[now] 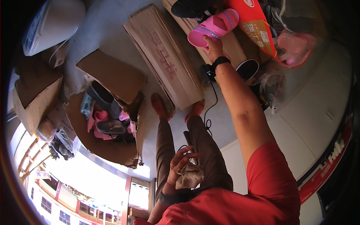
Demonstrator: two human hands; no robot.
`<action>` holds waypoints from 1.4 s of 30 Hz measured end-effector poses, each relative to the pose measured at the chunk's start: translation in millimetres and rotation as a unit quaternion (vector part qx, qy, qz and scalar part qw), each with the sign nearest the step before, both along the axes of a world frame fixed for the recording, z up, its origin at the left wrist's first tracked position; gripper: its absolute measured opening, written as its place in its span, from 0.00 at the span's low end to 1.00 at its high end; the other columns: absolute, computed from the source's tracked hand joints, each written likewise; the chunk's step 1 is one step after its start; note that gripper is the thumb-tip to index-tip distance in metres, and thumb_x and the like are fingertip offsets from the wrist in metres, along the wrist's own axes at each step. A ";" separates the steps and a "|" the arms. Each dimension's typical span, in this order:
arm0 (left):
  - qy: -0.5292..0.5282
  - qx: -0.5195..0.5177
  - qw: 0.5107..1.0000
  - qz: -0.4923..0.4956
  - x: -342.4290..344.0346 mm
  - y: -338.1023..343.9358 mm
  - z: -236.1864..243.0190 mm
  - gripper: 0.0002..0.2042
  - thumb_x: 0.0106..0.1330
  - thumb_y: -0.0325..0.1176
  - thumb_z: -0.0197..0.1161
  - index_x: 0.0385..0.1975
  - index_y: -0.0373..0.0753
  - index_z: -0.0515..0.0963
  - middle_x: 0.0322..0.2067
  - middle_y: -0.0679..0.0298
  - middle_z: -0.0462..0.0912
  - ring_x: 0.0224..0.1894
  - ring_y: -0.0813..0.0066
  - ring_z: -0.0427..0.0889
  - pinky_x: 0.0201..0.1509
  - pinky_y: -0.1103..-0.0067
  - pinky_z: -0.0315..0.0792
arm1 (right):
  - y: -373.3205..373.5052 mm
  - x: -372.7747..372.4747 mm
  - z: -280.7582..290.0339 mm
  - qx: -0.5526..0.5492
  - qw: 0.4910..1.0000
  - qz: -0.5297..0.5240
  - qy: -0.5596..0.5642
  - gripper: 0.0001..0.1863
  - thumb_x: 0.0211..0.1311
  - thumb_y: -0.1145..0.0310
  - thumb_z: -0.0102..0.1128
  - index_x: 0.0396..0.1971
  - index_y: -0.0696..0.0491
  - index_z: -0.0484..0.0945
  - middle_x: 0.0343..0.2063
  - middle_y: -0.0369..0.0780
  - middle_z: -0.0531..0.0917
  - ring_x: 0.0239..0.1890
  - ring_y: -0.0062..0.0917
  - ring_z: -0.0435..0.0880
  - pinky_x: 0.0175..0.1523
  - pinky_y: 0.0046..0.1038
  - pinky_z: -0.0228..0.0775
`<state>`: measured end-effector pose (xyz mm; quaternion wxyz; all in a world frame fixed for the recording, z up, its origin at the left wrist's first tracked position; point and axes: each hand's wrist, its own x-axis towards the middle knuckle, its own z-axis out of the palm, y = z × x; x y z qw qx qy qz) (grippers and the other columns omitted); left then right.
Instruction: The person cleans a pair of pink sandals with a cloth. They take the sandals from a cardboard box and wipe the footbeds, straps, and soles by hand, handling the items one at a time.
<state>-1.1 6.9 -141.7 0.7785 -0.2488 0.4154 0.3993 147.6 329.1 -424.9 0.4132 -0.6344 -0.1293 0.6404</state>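
the right hand (214, 48) closes around the edge of pink slippers (200, 36) over a long box (231, 47), apparently not yet released; the left hand (179, 165) half-curls at a beige cloth (190, 177), grip unclear; shoes (112, 127) in the torn carton (112, 150) seemingly await handling.

Location: footwear shop or storeroom. Indicators: open carton (108, 150) of mixed shoes (112, 127), long cardboard box (161, 56), pink footwear (214, 27).
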 end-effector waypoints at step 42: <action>0.416 0.116 0.875 0.221 44.7 -75.4 64.9 0.13 0.64 0.35 0.55 0.46 0.39 0.71 0.40 0.70 0.77 0.42 0.82 0.72 0.46 0.83 0.65 | -228.1 5.5 381.1 0.131 0.773 0.619 -0.049 0.12 0.55 0.73 0.61 0.39 0.60 0.74 0.29 0.32 0.79 0.31 0.11 0.74 0.38 0.16 0.67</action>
